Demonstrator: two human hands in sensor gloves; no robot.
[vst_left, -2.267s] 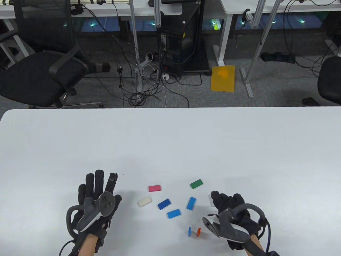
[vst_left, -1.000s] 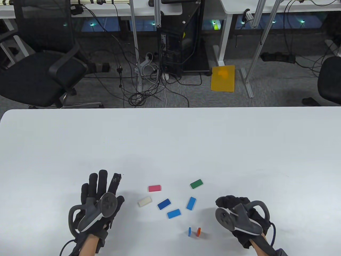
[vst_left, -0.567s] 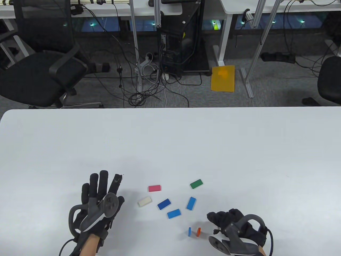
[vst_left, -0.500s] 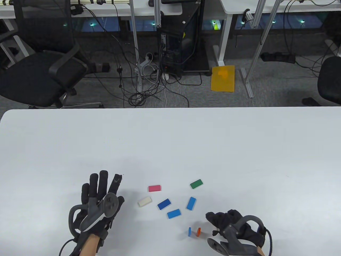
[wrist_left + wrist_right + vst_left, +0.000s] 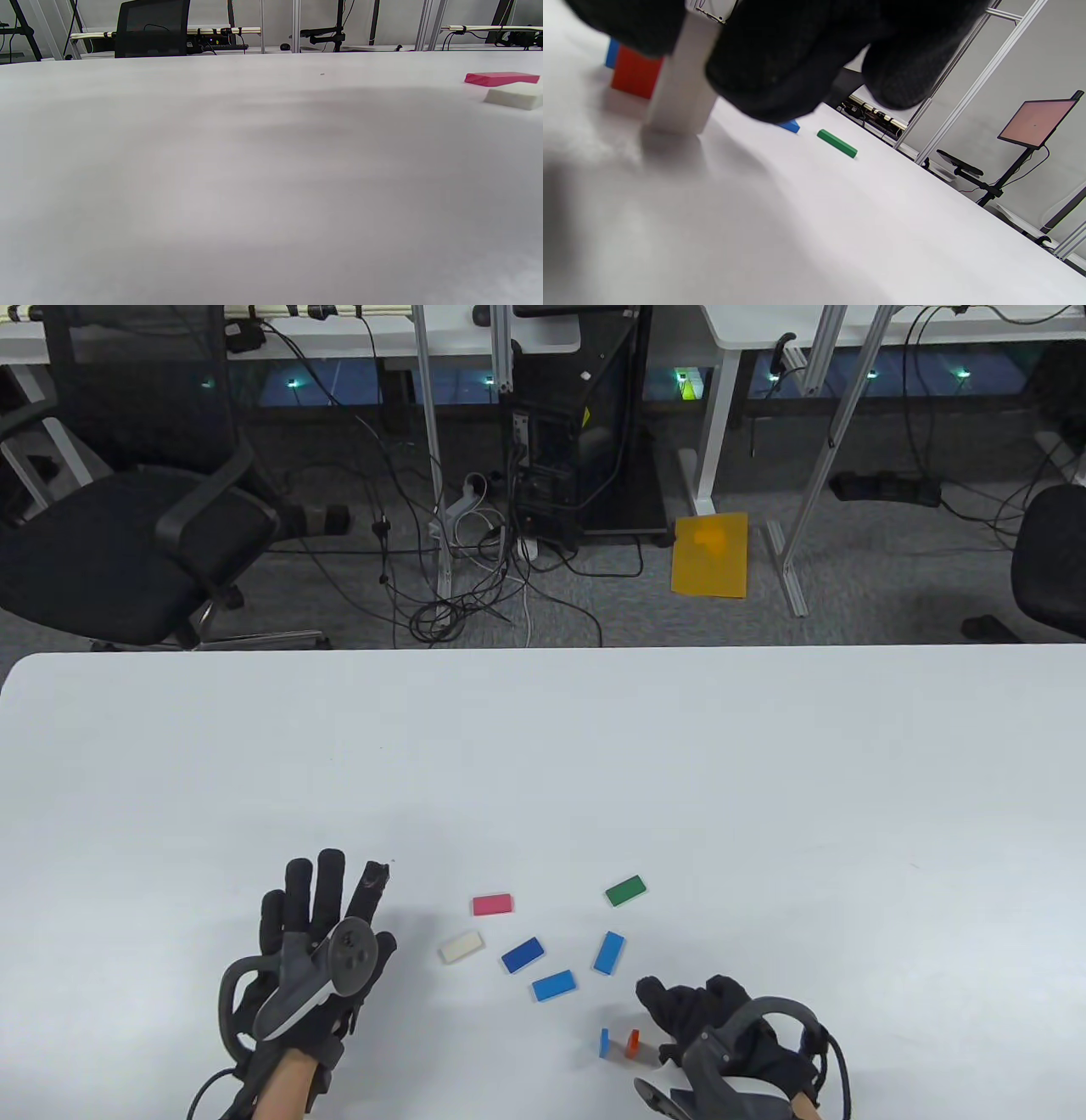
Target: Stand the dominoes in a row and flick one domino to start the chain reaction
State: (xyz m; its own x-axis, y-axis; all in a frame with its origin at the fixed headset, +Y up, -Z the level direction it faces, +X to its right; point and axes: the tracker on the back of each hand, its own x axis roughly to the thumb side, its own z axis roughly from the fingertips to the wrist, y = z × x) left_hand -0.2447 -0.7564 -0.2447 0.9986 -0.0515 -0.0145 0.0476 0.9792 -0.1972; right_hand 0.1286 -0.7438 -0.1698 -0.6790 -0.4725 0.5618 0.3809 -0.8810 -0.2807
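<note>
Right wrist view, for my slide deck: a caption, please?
Right hand sets a white domino upright beside the standing red domino.

The right hand (image 5: 780,55) hides the white domino's (image 5: 683,80) top.

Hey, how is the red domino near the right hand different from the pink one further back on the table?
The red domino stands upright on end; the pink domino lies flat. The red one already stands in the row, right beside a standing blue domino, while the pink one lies among the loose flat pieces nearer the left hand. The right hand is working close to the red one. Both look alike in shape.
</note>
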